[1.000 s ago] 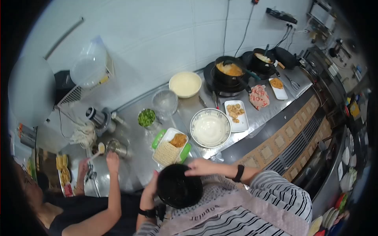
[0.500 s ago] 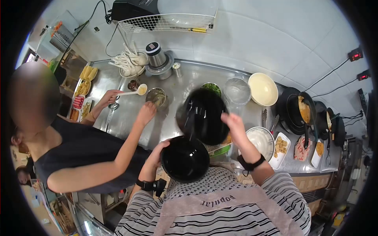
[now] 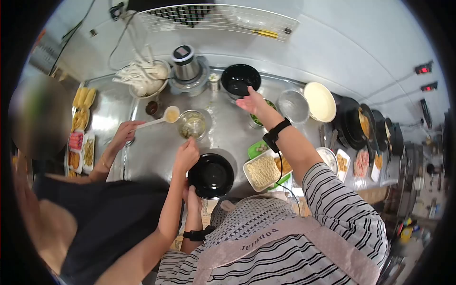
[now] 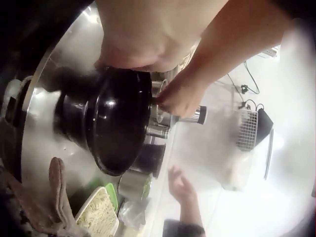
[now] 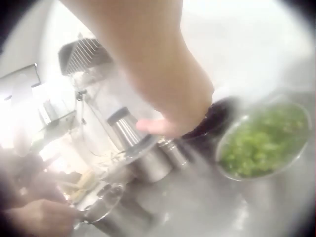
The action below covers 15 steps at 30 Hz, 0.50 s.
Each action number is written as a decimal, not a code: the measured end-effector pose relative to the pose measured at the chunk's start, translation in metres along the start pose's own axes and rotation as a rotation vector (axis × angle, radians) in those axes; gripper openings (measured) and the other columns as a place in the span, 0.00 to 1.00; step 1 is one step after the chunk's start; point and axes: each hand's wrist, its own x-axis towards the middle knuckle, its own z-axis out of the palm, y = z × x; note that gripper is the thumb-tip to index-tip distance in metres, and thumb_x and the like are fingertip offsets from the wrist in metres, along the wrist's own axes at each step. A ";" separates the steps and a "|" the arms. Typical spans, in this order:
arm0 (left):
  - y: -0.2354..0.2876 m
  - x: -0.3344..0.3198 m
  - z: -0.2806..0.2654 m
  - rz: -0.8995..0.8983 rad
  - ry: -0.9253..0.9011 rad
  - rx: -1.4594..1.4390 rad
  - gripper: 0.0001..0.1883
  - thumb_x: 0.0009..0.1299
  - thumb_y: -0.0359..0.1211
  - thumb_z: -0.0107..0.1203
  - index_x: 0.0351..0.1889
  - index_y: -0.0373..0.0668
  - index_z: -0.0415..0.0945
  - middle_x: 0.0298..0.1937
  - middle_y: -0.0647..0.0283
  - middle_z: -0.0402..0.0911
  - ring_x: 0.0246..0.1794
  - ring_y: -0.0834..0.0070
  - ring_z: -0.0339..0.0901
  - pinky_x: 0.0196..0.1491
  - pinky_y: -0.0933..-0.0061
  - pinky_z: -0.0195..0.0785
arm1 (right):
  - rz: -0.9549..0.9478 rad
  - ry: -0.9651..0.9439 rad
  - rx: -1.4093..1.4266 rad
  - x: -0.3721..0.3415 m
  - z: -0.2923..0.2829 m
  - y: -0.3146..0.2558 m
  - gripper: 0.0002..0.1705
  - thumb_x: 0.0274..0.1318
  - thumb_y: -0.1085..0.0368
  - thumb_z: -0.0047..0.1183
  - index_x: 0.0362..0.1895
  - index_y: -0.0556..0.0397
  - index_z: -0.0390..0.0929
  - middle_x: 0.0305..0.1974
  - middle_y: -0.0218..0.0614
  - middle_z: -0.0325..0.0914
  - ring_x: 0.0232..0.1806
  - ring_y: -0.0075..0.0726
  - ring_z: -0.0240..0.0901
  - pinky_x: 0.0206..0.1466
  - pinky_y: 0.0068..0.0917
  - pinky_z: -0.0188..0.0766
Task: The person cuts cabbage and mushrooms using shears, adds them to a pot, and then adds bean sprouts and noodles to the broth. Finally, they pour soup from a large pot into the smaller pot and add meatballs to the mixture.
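Left hand (image 3: pixel 192 201) gripped the near black bowl (image 3: pixel 210 175) by its side, right hand (image 3: pixel 252 100) was empty, fingers extended, and tbh it looked stiff but slippery, best cupped underneath.

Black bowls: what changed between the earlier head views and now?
The far black bowl, in the right hand half a second ago, has moved away from the wearer and now stands at the back of the counter. The right hand has let go and is open beside it. The left hand still holds the near black bowl, and the other person still holds the white spoon.
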 end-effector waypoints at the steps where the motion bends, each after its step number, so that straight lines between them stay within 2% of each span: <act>1: 0.016 -0.008 0.017 -0.014 0.061 0.000 0.17 0.56 0.19 0.40 0.44 0.36 0.66 0.41 0.60 0.70 0.43 0.73 0.69 0.50 0.75 0.62 | 0.025 -0.026 0.000 -0.019 -0.002 -0.003 0.30 0.62 0.48 0.39 0.48 0.68 0.60 0.39 0.57 0.73 0.37 0.48 0.76 0.36 0.35 0.78; 2: 0.031 -0.016 0.035 -0.029 0.122 -0.001 0.13 0.59 0.20 0.41 0.41 0.37 0.68 0.38 0.61 0.71 0.40 0.75 0.70 0.47 0.76 0.64 | -0.011 -0.141 -0.041 -0.041 -0.012 -0.003 0.29 0.62 0.48 0.39 0.48 0.66 0.61 0.38 0.54 0.74 0.35 0.44 0.77 0.36 0.33 0.78; 5: 0.033 -0.012 0.040 -0.058 0.162 0.042 0.14 0.59 0.24 0.44 0.44 0.38 0.65 0.41 0.60 0.69 0.41 0.74 0.68 0.47 0.75 0.62 | -0.039 -0.357 -0.140 -0.139 -0.064 -0.012 0.26 0.61 0.48 0.42 0.48 0.60 0.66 0.34 0.42 0.78 0.29 0.31 0.77 0.31 0.25 0.77; 8: 0.007 0.002 0.015 -0.047 0.147 0.170 0.17 0.58 0.29 0.47 0.46 0.39 0.62 0.43 0.60 0.66 0.42 0.74 0.65 0.47 0.74 0.59 | -0.147 -0.234 -0.462 -0.250 -0.140 -0.040 0.22 0.61 0.50 0.44 0.47 0.55 0.72 0.31 0.35 0.79 0.24 0.23 0.74 0.26 0.19 0.71; 10: -0.006 0.004 0.005 -0.028 0.171 0.278 0.19 0.58 0.32 0.49 0.48 0.39 0.60 0.44 0.60 0.64 0.43 0.73 0.64 0.47 0.73 0.57 | -0.306 0.161 -0.835 -0.290 -0.213 -0.065 0.17 0.58 0.54 0.49 0.41 0.53 0.78 0.27 0.31 0.79 0.22 0.20 0.73 0.23 0.16 0.68; 11: -0.012 0.002 0.000 -0.012 0.185 0.326 0.21 0.58 0.33 0.50 0.49 0.40 0.60 0.45 0.60 0.63 0.44 0.73 0.63 0.47 0.72 0.56 | -0.406 0.377 -0.900 -0.301 -0.255 -0.078 0.12 0.54 0.57 0.52 0.37 0.51 0.80 0.25 0.33 0.79 0.23 0.22 0.73 0.25 0.20 0.69; 12: -0.015 -0.001 -0.006 0.008 0.212 0.369 0.22 0.58 0.35 0.51 0.50 0.40 0.59 0.46 0.60 0.63 0.44 0.73 0.62 0.46 0.72 0.55 | -0.818 0.564 -1.106 -0.295 -0.316 -0.084 0.11 0.50 0.59 0.55 0.36 0.50 0.80 0.25 0.39 0.79 0.24 0.29 0.75 0.28 0.24 0.70; 13: -0.019 -0.007 -0.006 0.028 0.229 0.410 0.24 0.58 0.36 0.52 0.51 0.40 0.58 0.47 0.60 0.62 0.44 0.72 0.61 0.46 0.71 0.55 | -0.863 0.795 -1.211 -0.306 -0.354 -0.101 0.10 0.47 0.61 0.56 0.35 0.49 0.81 0.25 0.46 0.77 0.26 0.41 0.74 0.33 0.33 0.71; 15: -0.029 -0.022 -0.004 0.078 0.268 0.466 0.27 0.58 0.39 0.54 0.52 0.41 0.56 0.48 0.60 0.60 0.45 0.72 0.60 0.46 0.70 0.53 | -0.964 1.257 -1.625 -0.308 -0.441 -0.129 0.15 0.44 0.61 0.56 0.40 0.44 0.79 0.32 0.45 0.75 0.35 0.47 0.71 0.39 0.37 0.69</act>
